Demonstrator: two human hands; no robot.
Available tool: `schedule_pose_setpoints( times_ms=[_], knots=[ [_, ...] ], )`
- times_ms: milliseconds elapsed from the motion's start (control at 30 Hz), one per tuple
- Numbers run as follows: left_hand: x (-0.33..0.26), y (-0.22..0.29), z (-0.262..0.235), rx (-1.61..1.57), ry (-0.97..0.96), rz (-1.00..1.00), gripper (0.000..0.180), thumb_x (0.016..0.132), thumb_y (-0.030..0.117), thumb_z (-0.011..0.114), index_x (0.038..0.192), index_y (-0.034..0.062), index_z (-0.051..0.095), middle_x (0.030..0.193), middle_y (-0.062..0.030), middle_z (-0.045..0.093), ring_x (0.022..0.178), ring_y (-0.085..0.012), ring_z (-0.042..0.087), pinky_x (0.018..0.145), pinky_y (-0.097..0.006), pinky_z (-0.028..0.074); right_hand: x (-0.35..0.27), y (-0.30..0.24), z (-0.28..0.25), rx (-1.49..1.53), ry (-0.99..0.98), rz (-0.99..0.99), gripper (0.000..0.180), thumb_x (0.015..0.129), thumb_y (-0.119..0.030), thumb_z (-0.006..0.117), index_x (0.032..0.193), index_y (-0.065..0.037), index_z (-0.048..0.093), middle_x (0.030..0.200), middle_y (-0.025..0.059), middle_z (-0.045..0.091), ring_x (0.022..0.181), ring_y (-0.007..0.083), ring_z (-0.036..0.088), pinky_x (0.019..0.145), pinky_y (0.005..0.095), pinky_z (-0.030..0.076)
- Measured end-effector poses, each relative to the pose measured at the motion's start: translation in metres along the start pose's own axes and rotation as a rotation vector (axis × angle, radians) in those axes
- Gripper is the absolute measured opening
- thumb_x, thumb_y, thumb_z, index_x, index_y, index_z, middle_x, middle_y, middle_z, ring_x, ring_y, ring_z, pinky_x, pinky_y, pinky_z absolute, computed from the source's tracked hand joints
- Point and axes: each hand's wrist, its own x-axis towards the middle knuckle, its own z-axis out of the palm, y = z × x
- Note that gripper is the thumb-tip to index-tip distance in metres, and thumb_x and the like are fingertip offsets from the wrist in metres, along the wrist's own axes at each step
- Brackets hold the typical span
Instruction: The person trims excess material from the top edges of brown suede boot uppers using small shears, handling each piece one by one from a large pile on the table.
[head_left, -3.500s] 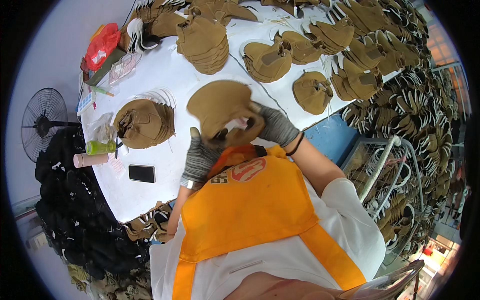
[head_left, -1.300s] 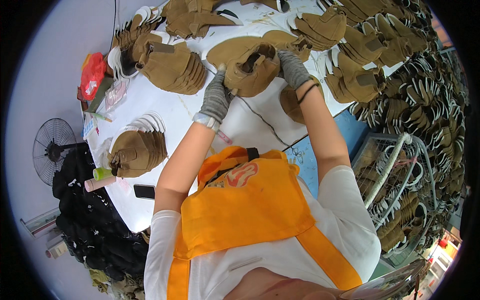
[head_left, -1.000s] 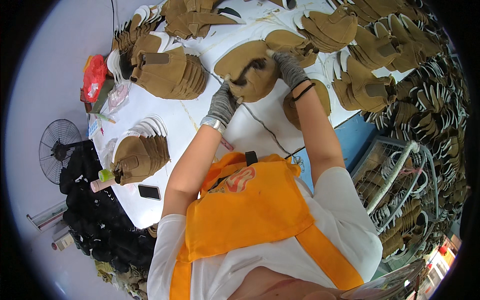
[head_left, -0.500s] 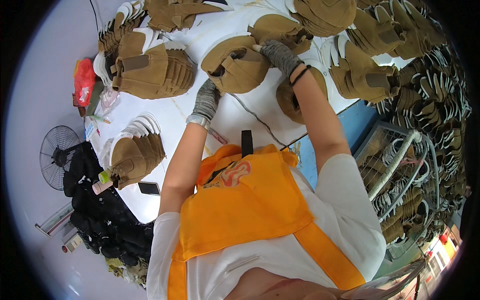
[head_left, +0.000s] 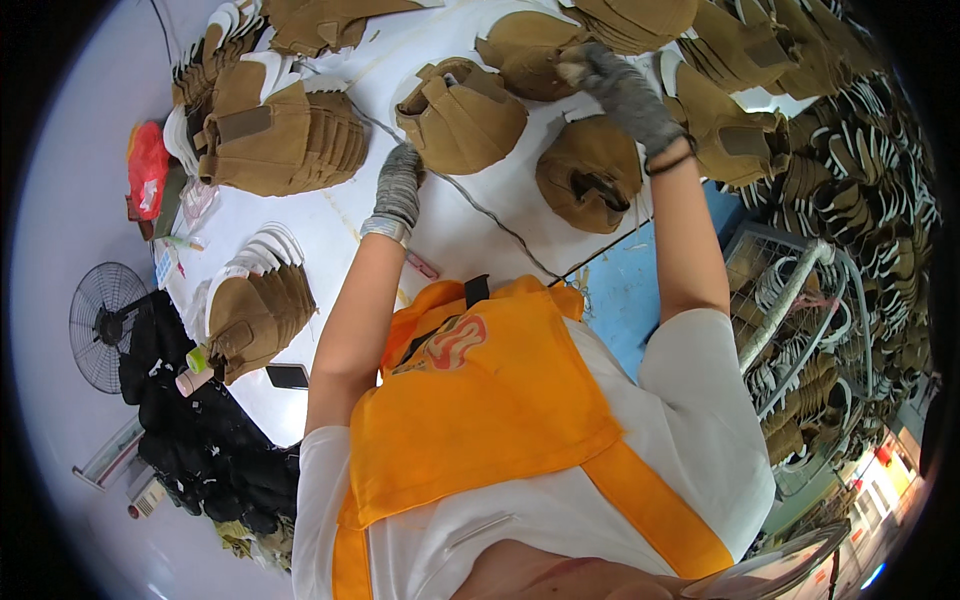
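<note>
A brown shoe upper (head_left: 462, 125) lies on the white table in front of me. My left hand (head_left: 400, 188), in a grey knitted glove, rests against its lower left edge; the fingertips are partly hidden there. Farther off and to the right, my right hand (head_left: 625, 98), gloved the same way and slightly blurred, pinches the right edge of a second brown shoe upper (head_left: 525, 55). Below that hand sits a third brown upper (head_left: 588, 175), with its opening toward me.
Stacked brown uppers with white edges stand at left (head_left: 285, 140), lower left (head_left: 260, 315) and right (head_left: 725, 125). A dark cord (head_left: 490, 212) crosses the table (head_left: 335, 265). A phone (head_left: 288, 376) lies near its left edge. A wire cart (head_left: 765, 300) holds more uppers at right.
My right hand has left the middle upper and moved right and away to the one behind it. The middle upper has turned, and my left hand has slid slightly left along its edge.
</note>
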Motion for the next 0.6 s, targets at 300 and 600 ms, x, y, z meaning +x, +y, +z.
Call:
schedule_pose_setpoints(
  times_ms=[300,600],
  knots=[
    [-0.104,0.088,0.059,0.121,0.126,0.882,0.079,0.091,0.052,0.055,0.145,-0.0001,0.030,0.146,-0.0149,0.036,0.133,-0.0247,0.037,0.110,-0.037,0.029,-0.150,0.081,-0.026,0.110,0.770,0.235,0.036,0.097,-0.028,0.054,0.120,0.000,0.056,0.104,0.0096,0.065,0.095,0.0210,0.063,0.082,0.0307,0.052],
    [-0.112,0.088,0.084,1.127,0.214,1.327,0.060,0.071,0.023,0.079,0.127,0.0182,0.058,0.131,-0.0197,0.047,0.118,-0.0378,0.049,0.102,-0.045,0.040,-0.190,0.018,0.084,-0.404,0.515,0.174,0.067,0.077,-0.021,0.075,0.137,-0.020,0.045,0.131,0.0125,0.048,0.112,0.0265,0.052,0.095,0.0408,0.043]
  ],
)
